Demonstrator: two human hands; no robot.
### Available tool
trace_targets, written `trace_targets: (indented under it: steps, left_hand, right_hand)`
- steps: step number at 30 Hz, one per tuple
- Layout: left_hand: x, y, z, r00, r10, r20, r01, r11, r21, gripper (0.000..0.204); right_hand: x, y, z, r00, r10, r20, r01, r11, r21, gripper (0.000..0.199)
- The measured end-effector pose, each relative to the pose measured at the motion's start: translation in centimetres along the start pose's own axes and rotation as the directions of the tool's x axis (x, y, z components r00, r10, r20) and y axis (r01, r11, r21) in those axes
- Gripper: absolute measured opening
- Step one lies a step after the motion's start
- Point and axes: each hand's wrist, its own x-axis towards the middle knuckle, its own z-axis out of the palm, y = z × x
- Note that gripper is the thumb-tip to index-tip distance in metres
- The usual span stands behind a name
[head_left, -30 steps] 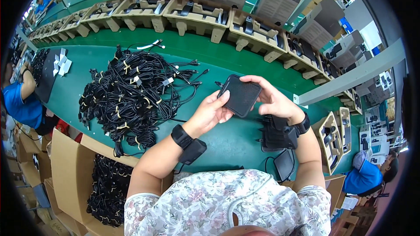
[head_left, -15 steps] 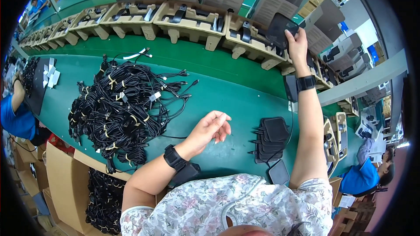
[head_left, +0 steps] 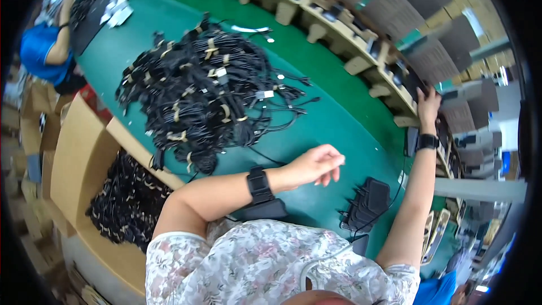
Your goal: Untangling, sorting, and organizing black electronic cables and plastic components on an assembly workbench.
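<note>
1. From my remote seat I see the right hand (head_left: 429, 106) stretched far out to the tray row, fingers bent down over a dark flat piece (head_left: 414, 83) in one of the trays.
2. I cannot tell whether those fingers grip the piece or only touch it; the hand hides part of it and the view is blurred.
3. The left hand (head_left: 314, 167) hovers above the green tabletop (head_left: 307, 135), fingers loosely curled, thumb close to the forefinger, and I see nothing in it.
4. Both wrists wear black bands, the left band (head_left: 259, 185) in plain sight, with a dark module (head_left: 262, 209) beneath it.
5. Between the two forearms I find a stack of black flat units (head_left: 368, 200), overlapping like fanned cards, near the right forearm.
6. Beyond the left hand lies a large heap of black cables (head_left: 192, 96), tied in bundles with tan ties.
7. The moulded tan trays (head_left: 356, 65) run in a curve along the far side, with grey box flaps (head_left: 389, 11) standing behind them.
8. At my lower left, an open carton (head_left: 79, 152) holds more black cables (head_left: 127, 203).
9. A co-worker in blue (head_left: 39, 51) sits at the upper left, near some small white pieces (head_left: 117, 10).
</note>
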Motion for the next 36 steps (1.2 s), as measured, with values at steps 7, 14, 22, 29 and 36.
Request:
trace_targets:
  steps: [7,14,22,29,36]
  left_hand:
    - [0.7,-2.5,-0.2,0.999,-0.022,-0.025,0.025,0.989,0.148,0.026]
    - [1.7,-2.2,-0.4,0.997,0.052,-0.061,-0.042,0.989,0.144,0.025]
    - [3.7,-4.9,-0.8,0.989,0.148,0.006,-0.145,0.965,0.219,0.025]
    - [3.9,-6.5,-1.0,0.994,0.099,-0.052,-0.1,0.995,-0.018,0.027]
    - [1.5,1.9,-1.5,0.904,0.394,-0.164,-0.423,0.882,-0.21,0.05]
  right_hand:
    - [-2.1,-14.7,-4.3,0.954,-0.219,-0.206,0.246,0.962,0.12,0.031]
    - [-4.3,-38.1,-6.4,0.701,-0.574,-0.424,0.705,0.466,0.535,0.023]
    - [-8.6,-47.0,-4.7,0.514,-0.858,-0.013,0.795,0.47,0.383,0.023]
    - [-9.7,-41.6,-8.8,0.554,-0.79,-0.262,0.78,0.381,0.497,0.017]
    - [-8.7,-31.5,-13.0,0.797,-0.368,0.479,-0.387,0.297,0.873,0.014]
